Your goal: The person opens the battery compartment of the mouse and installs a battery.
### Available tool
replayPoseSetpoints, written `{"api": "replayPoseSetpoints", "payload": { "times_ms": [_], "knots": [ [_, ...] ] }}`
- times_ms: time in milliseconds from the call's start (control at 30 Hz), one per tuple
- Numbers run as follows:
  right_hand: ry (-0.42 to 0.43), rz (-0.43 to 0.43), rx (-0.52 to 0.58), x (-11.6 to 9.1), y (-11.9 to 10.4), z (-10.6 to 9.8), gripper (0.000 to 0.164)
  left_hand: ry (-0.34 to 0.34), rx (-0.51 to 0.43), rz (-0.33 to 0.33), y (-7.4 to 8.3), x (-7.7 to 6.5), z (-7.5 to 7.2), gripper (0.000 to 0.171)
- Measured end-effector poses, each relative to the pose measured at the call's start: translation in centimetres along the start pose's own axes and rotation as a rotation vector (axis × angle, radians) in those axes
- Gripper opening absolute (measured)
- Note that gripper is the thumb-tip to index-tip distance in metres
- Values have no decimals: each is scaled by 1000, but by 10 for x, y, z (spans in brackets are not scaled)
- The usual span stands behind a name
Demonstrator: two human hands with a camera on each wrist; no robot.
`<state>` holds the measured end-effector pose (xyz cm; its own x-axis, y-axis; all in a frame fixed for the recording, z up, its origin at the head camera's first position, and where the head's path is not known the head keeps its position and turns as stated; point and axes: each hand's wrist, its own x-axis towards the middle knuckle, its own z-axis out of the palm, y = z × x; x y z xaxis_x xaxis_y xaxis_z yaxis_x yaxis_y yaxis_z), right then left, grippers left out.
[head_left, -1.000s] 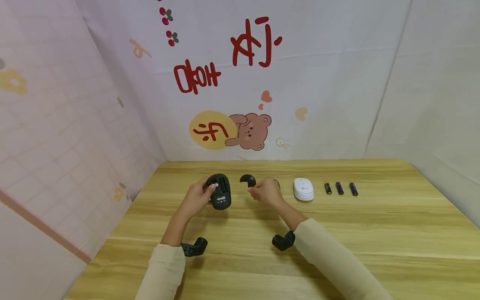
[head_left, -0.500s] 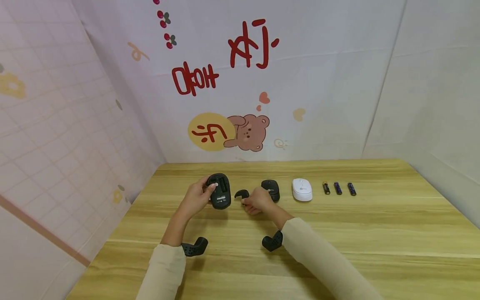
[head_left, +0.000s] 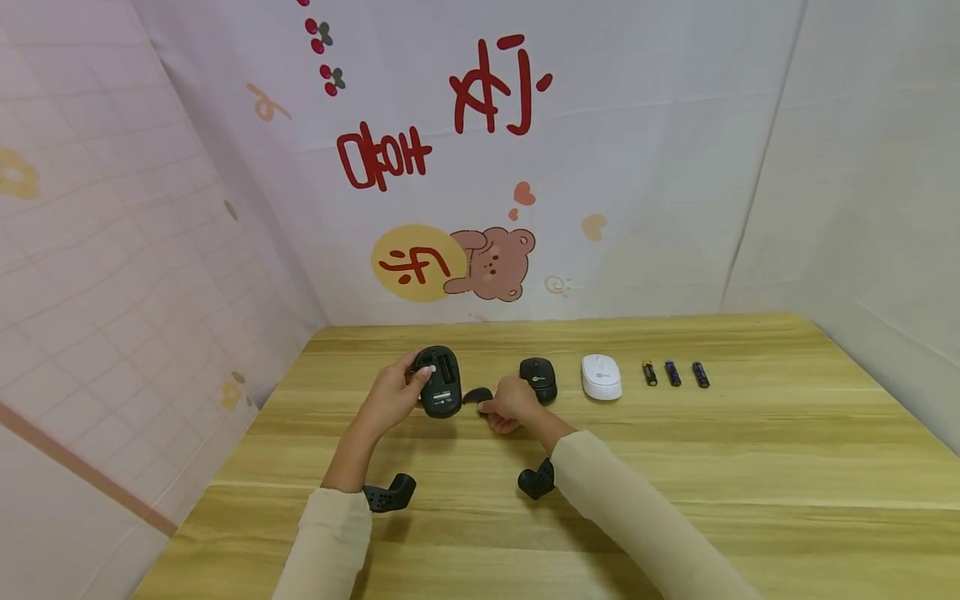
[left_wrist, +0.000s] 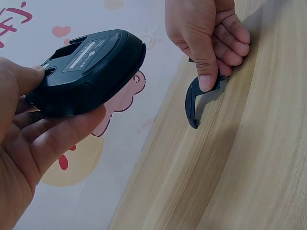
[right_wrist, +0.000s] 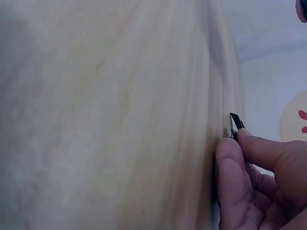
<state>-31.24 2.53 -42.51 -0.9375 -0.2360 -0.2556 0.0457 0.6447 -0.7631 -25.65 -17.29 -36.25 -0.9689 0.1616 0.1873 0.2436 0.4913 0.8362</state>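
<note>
My left hand (head_left: 395,392) grips a black computer mouse (head_left: 441,392) above the table, its underside turned up with the battery slot uncovered and a label below it. The thumb presses on the underside; the fingers curl beneath, as the left wrist view shows. Between thumb and fingers, my right hand (head_left: 516,402) pinches a curved black battery cover (left_wrist: 191,103) low over the table, just right of the held mouse. In the right wrist view only a thin dark edge of the cover (right_wrist: 236,120) shows past the fingertips. Whether the cover touches the table, I cannot tell.
A second black mouse (head_left: 538,379) lies on the wooden table (head_left: 465,533) just beyond my right hand. To its right come a white mouse (head_left: 602,377) and a row of batteries (head_left: 672,373). A printed cloth wall (head_left: 645,167) stands behind the table.
My right hand has brought the battery cover down and left, toward the held mouse. The second black mouse has come into sight from behind that hand. My left hand stays in place.
</note>
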Motion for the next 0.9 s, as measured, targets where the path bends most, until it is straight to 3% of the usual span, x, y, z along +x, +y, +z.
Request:
{"api": "replayPoseSetpoints", "payload": {
  "times_ms": [300, 433, 900],
  "knots": [
    [-5, -14, -79, 1, 1, 2, 39, -2, -5, 10, -2, 0, 0, 40],
    [-22, -4, -95, 0, 1, 1, 39, -9, -1, 23, 5, -3, 1, 40],
    [-36, -16, -67, 0, 4, 0, 40, -12, 12, 16, -1, -1, 4, 40]
  ]
}}
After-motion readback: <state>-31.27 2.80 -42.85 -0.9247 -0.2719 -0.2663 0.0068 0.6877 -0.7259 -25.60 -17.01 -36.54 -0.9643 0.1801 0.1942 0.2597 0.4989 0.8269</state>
